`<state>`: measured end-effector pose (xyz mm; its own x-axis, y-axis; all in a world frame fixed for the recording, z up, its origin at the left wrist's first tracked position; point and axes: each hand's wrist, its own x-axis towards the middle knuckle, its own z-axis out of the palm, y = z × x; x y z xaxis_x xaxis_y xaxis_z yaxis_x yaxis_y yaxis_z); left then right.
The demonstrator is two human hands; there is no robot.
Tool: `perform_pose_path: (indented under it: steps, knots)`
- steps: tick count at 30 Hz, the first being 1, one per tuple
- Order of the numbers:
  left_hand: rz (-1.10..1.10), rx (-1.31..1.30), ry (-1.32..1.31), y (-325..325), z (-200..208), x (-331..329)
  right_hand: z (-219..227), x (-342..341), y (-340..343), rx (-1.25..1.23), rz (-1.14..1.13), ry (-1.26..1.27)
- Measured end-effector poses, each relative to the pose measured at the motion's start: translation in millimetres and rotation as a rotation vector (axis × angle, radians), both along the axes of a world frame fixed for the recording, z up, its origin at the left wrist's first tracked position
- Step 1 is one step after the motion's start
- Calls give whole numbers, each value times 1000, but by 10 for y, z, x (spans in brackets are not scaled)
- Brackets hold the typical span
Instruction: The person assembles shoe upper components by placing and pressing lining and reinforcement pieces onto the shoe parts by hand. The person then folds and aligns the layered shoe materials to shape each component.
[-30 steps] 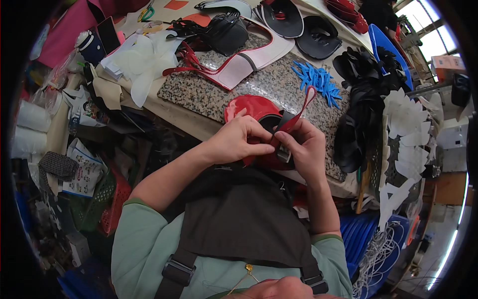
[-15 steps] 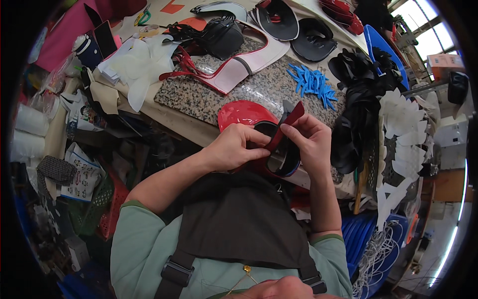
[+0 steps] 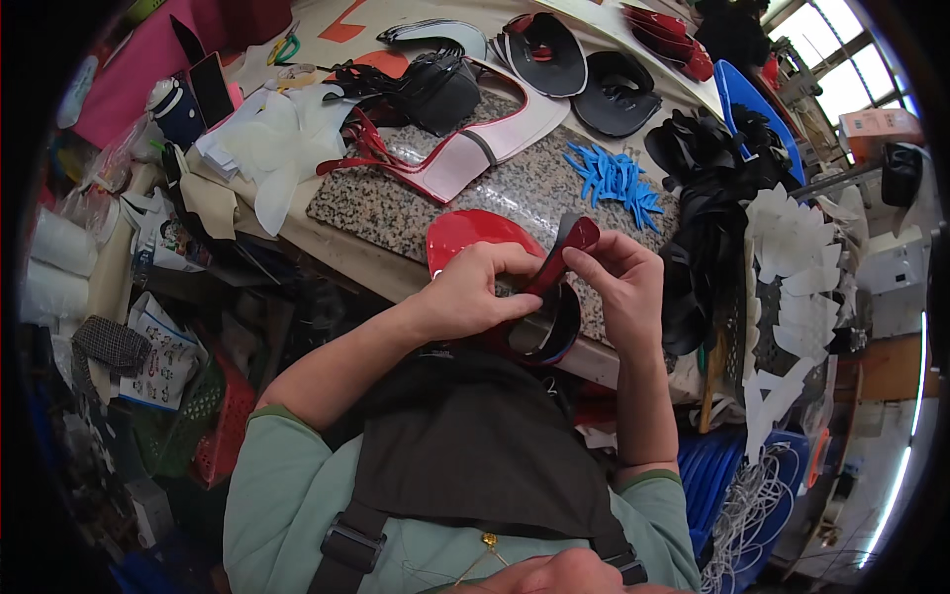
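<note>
A glossy red shoe upper (image 3: 480,226) is held up at the near edge of a speckled granite slab (image 3: 396,213), just in front of the person's dark apron (image 3: 465,436). The left hand (image 3: 480,287) pinches the upper's red strap (image 3: 577,238) low down, thumb and forefinger closing on it. The right hand (image 3: 623,277) pinches the same strap higher up between thumb and forefinger; how its other fingers sit is hard to tell. On the slab beyond, a pale pink upper with red trim (image 3: 465,170) lies near a pile of blue strips (image 3: 614,188), and black cut pieces (image 3: 693,228) are heaped to the right
</note>
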<state>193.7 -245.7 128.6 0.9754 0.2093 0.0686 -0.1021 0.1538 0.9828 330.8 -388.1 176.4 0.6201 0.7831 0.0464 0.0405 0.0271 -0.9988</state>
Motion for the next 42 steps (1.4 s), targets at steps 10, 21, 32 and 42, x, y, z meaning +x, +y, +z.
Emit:
perform_pose_path:
  steps: [10, 21, 32, 42]
  knots:
    - [201, 218, -113, -4, 78, 37, 99, 43, -132, 137, 119, -326]
    - [78, 84, -122, -33, 67, 2, 107, 131, -57, 76, 79, -26]
    - [83, 66, -155, -38, 113, 56, 169, -36, 26, 116, -63, 100]
    - [150, -149, -55, 36, 214, 168, -17, -9, 63, 248, -60, 40]
